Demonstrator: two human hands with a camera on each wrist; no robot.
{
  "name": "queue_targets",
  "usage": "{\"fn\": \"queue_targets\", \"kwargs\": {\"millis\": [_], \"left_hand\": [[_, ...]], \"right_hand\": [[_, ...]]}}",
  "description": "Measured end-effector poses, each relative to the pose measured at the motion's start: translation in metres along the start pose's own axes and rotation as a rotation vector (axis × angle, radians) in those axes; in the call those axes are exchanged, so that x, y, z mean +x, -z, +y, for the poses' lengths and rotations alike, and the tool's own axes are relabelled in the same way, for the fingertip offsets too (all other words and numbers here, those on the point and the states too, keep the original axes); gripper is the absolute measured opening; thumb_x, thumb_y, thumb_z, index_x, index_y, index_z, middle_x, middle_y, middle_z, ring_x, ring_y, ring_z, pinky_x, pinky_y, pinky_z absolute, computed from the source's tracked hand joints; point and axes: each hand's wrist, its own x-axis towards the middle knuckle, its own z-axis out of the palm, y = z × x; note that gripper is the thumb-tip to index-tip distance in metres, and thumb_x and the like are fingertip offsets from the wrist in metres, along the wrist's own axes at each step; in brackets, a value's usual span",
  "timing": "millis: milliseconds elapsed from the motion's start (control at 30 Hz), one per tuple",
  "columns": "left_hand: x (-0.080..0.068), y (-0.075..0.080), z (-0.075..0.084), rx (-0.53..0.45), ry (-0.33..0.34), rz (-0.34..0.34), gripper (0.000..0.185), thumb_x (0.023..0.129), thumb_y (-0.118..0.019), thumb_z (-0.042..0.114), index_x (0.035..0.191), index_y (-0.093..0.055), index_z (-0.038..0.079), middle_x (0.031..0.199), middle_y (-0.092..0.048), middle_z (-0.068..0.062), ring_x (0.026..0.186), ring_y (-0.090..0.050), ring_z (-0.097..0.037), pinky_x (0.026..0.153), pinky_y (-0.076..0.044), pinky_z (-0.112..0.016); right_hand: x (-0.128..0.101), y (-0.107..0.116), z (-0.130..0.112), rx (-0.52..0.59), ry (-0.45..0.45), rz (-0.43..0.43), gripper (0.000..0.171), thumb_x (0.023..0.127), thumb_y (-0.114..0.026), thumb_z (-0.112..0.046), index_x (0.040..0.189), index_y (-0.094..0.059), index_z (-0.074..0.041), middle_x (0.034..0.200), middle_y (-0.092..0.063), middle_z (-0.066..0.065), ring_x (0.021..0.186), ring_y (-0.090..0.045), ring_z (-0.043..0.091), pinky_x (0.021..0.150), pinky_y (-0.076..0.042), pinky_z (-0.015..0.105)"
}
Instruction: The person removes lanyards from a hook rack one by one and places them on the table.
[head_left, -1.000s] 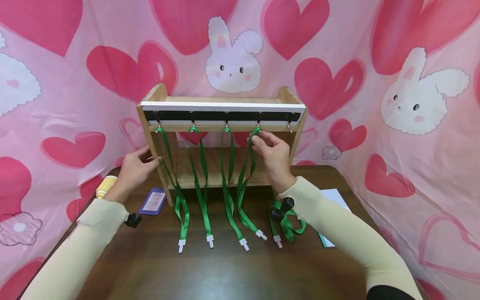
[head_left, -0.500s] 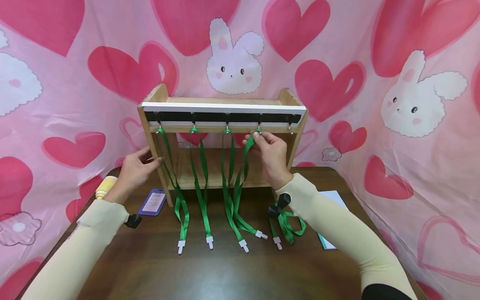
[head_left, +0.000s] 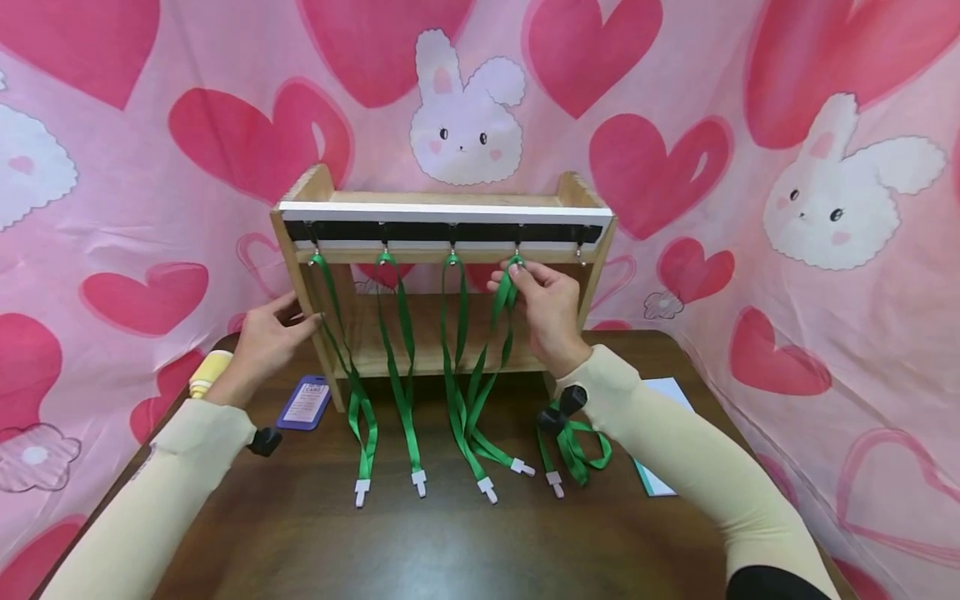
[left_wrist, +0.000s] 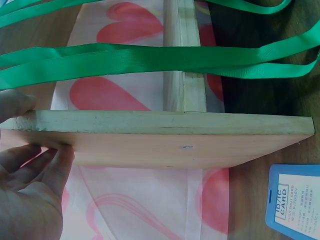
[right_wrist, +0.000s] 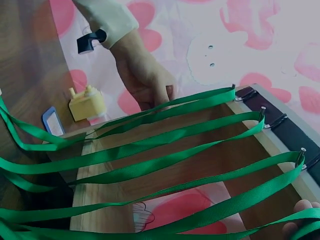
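Note:
Several green lanyards hang from metal hooks on the black strip (head_left: 420, 232) of a wooden rack (head_left: 429, 365). My right hand (head_left: 553, 312) pinches the rightmost hanging lanyard (head_left: 504, 302) just below its hook, thumb in front and fingers behind the strap. That lanyard's white clip (head_left: 522, 467) rests on the table. With my left hand (head_left: 272, 337) I hold the rack's left side panel (left_wrist: 165, 122); in the left wrist view the thumb lies at its front edge and the fingers press its outer face. In the right wrist view only some right fingertips (right_wrist: 302, 207) show.
A loose green lanyard (head_left: 576, 454) lies bundled at the right, below my forearm. Beyond it is a white, teal-edged flat item (head_left: 654, 479), partly covered by the sleeve. A blue ID card holder (head_left: 305, 403) and a yellow bottle-like object (head_left: 211, 372) are at the left.
My right fingers have shifted slightly on the strap and now reach behind it. The lanyard's lower part has swung left and its clip has turned a little. The left hand stays put.

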Motion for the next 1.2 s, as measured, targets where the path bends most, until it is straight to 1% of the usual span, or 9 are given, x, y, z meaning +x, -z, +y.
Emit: {"fn": "queue_targets", "kwargs": {"millis": [67,167,333,567,700,867,1000,1133,1200], "left_hand": [[0.001,0.000,0.001,-0.005,0.004,-0.001,0.063,0.098,-0.066,0.034,0.152,-0.046,0.009,0.145,-0.057,-0.024,0.126,-0.061,-0.043,0.090,-0.055,-0.020],[0.001,0.000,0.002,-0.003,0.011,-0.004,0.063,0.098,-0.066,0.035,0.153,-0.045,0.010,0.145,-0.057,-0.023,0.127,-0.061,-0.043,0.091,-0.056,-0.021],[-0.001,0.000,0.001,0.013,0.005,-0.007,0.062,0.098,-0.066,0.034,0.152,-0.047,0.009,0.144,-0.058,-0.024,0.126,-0.061,-0.043,0.085,-0.054,-0.010],[-0.002,0.002,0.001,0.006,0.018,-0.001,0.062,0.098,-0.066,0.035,0.152,-0.047,0.009,0.144,-0.058,-0.024,0.126,-0.061,-0.044,0.083,-0.053,-0.007],[-0.001,0.001,0.000,0.019,0.005,0.012,0.061,0.098,-0.066,0.034,0.151,-0.049,0.008,0.142,-0.060,-0.025,0.124,-0.062,-0.044,0.083,-0.053,-0.007],[-0.001,0.000,0.000,0.028,-0.002,0.013,0.061,0.098,-0.066,0.033,0.150,-0.049,0.008,0.141,-0.060,-0.025,0.123,-0.063,-0.043,0.085,-0.054,-0.011],[0.000,0.000,-0.001,0.018,0.012,0.002,0.062,0.098,-0.066,0.034,0.151,-0.048,0.008,0.142,-0.060,-0.025,0.123,-0.063,-0.043,0.088,-0.056,-0.017],[0.001,0.000,-0.001,0.024,0.023,-0.006,0.063,0.098,-0.065,0.036,0.152,-0.047,0.011,0.143,-0.059,-0.024,0.124,-0.062,-0.043,0.091,-0.057,-0.024],[0.001,0.000,-0.001,0.028,0.020,-0.003,0.063,0.098,-0.065,0.036,0.152,-0.047,0.010,0.142,-0.060,-0.024,0.124,-0.062,-0.043,0.090,-0.057,-0.022]], "right_hand": [[-0.001,0.001,0.000,0.004,0.023,-0.006,0.032,0.099,-0.064,-0.010,0.119,-0.066,0.015,0.083,-0.078,0.002,0.077,-0.078,0.014,0.085,-0.063,0.035],[-0.004,0.003,0.000,0.002,0.052,-0.018,0.034,0.098,-0.065,-0.011,0.119,-0.065,0.017,0.083,-0.078,0.002,0.077,-0.078,0.014,0.086,-0.063,0.035],[-0.010,0.004,0.001,-0.001,0.092,-0.034,0.034,0.099,-0.065,-0.009,0.119,-0.064,0.018,0.085,-0.079,0.001,0.078,-0.078,0.015,0.086,-0.063,0.035],[-0.011,0.011,0.004,-0.037,0.163,-0.046,0.031,0.098,-0.066,-0.010,0.119,-0.067,0.013,0.091,-0.080,0.000,0.084,-0.079,0.017,0.090,-0.060,0.043],[-0.008,0.023,0.007,-0.091,0.233,-0.039,0.030,0.098,-0.066,-0.010,0.119,-0.068,0.012,0.097,-0.080,0.004,0.087,-0.079,0.017,0.090,-0.061,0.039],[-0.005,0.043,0.011,-0.171,0.336,-0.007,0.028,0.097,-0.067,-0.008,0.114,-0.069,0.015,0.101,-0.079,0.013,0.088,-0.079,0.018,0.087,-0.062,0.033],[-0.002,0.058,0.014,-0.187,0.364,0.023,0.029,0.096,-0.067,-0.006,0.114,-0.067,0.017,0.099,-0.079,0.010,0.087,-0.079,0.017,0.086,-0.062,0.031],[-0.001,0.071,0.015,-0.237,0.379,0.048,0.025,0.097,-0.067,-0.009,0.112,-0.071,0.010,0.099,-0.080,0.008,0.088,-0.078,0.013,0.088,-0.061,0.027],[-0.002,0.077,0.015,-0.279,0.394,0.051,0.024,0.097,-0.067,-0.010,0.112,-0.073,0.007,0.100,-0.079,0.010,0.088,-0.078,0.012,0.088,-0.061,0.025]]}}
